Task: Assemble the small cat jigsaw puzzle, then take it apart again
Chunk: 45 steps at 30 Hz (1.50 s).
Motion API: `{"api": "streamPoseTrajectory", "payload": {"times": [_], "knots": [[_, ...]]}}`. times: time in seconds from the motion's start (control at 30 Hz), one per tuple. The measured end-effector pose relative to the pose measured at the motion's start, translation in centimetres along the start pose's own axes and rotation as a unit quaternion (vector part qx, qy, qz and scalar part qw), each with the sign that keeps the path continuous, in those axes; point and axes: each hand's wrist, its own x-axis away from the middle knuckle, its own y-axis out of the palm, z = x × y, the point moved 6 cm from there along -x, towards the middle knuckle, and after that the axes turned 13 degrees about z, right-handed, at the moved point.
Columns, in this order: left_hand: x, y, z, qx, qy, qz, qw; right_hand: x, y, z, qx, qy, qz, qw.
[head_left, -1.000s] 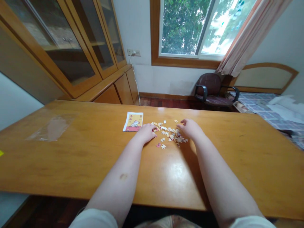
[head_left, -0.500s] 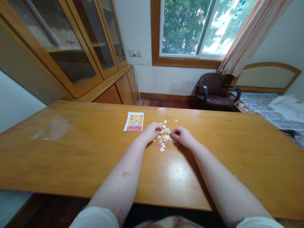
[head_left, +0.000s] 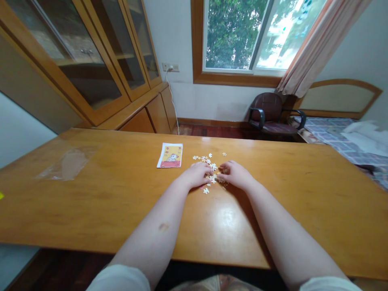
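Note:
A loose heap of small jigsaw puzzle pieces (head_left: 213, 166), mostly pale undersides up, lies on the wooden table (head_left: 121, 194). My left hand (head_left: 198, 174) reaches over the left side of the heap, fingers and thumb apart, its fingertips among the pieces. Across from it my right hand (head_left: 235, 174) rests at the heap's right edge, with a gap between curved fingers and thumb; I make out no piece held there. Some pieces are hidden under both hands. Left of the heap lies a picture card (head_left: 170, 155) with a white cartoon animal on yellow and red.
A crumpled clear plastic bag (head_left: 71, 163) lies on the table's left part. Beyond the table stand a glass-door cabinet (head_left: 133, 99), a dark armchair (head_left: 269, 111) and a bed (head_left: 330, 129). A white cord (head_left: 173, 99) hangs from the wall socket.
My left hand has moved right and slightly nearer over the heap, uncovering pieces at its upper left. My right hand's fingers have spread from a pinch, staying in about the same place.

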Motion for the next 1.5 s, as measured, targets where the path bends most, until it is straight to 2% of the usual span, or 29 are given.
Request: {"api": "streamPoseTrajectory", "payload": {"times": [0.1,0.2,0.27,0.37,0.43,0.53,0.63,0.7,0.83,0.93,1.1,1.3,1.4,1.5], "knots": [[-0.2,0.0,-0.2,0.022,-0.016,0.008,1.000,0.5,0.9,-0.6,0.014,-0.031,-0.059,0.998],[-0.4,-0.6,-0.7,0.051,-0.043,0.042,0.997,0.4,1.2,-0.6,-0.003,-0.016,-0.062,0.998],[-0.4,-1.4,-1.2,0.058,-0.066,0.079,0.993,0.2,1.1,-0.5,-0.032,-0.001,-0.050,0.998],[-0.3,-2.8,-2.2,0.054,-0.116,0.141,0.982,-0.2,0.3,-0.1,-0.099,0.032,0.001,0.995],[-0.1,-3.6,-3.0,0.049,-0.151,0.178,0.971,-0.4,0.0,0.5,-0.155,0.069,0.036,0.985],[0.3,-4.0,-4.2,0.057,-0.200,0.205,0.956,-0.4,0.4,1.4,-0.228,0.109,0.053,0.966],[0.5,-3.8,-5.0,0.069,-0.228,0.209,0.949,-0.5,0.6,1.5,-0.245,0.096,0.049,0.963],[0.5,-3.6,-5.1,0.065,-0.225,0.207,0.950,-0.5,0.4,1.4,-0.221,0.077,0.055,0.971],[0.3,-3.4,-5.1,0.065,-0.228,0.207,0.949,-0.9,-0.4,1.4,-0.103,0.030,0.092,0.990],[0.3,-3.3,-5.0,0.083,-0.239,0.203,0.946,-1.4,-0.4,1.6,-0.019,-0.015,0.115,0.993],[0.2,-3.0,-4.7,0.078,-0.232,0.193,0.950,-1.9,1.1,3.0,0.058,0.002,0.088,0.994],[0.0,-2.7,-4.3,0.075,-0.211,0.189,0.956,-1.9,2.0,2.9,0.068,0.006,0.030,0.997],[-0.1,-2.5,-4.0,0.096,-0.200,0.185,0.957,-1.8,1.6,2.0,0.032,-0.026,0.039,0.998],[-0.1,-1.9,-3.8,0.142,-0.207,0.172,0.953,-1.6,1.0,0.4,-0.041,-0.091,0.070,0.993]]}}
